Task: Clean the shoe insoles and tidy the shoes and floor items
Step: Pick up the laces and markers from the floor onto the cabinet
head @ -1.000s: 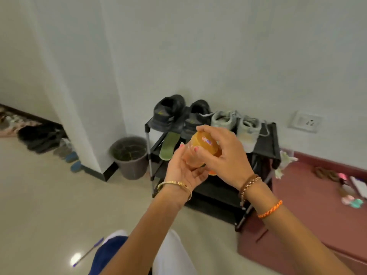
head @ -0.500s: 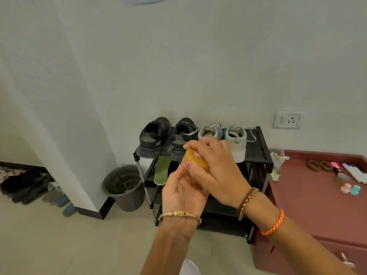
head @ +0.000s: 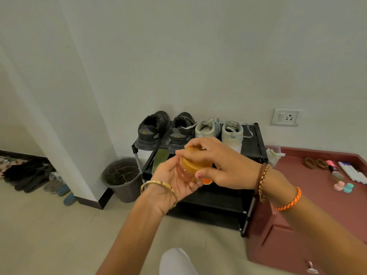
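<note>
I hold a small orange jar (head: 185, 175) in front of the black shoe rack (head: 258, 147). My left hand (head: 174, 179) cups its body from below. My right hand (head: 216, 161) grips its orange lid (head: 191, 165) from above. On the rack's top shelf stand a pair of black sneakers (head: 153, 130) and a pair of pale grey sneakers (head: 231, 133). A green insole (head: 159, 157) leans under the black shoes.
A dark waste bin (head: 123, 179) stands left of the rack beside a white pillar. Slippers (head: 49, 181) lie along the far left wall. A maroon cabinet (head: 309, 195) at right carries small items. A wall socket (head: 285, 117) is above it.
The view has tilted up and steadied on the rack. My hands stayed on the jar, and the lid now tilts toward me with my right fingers shifted round it.
</note>
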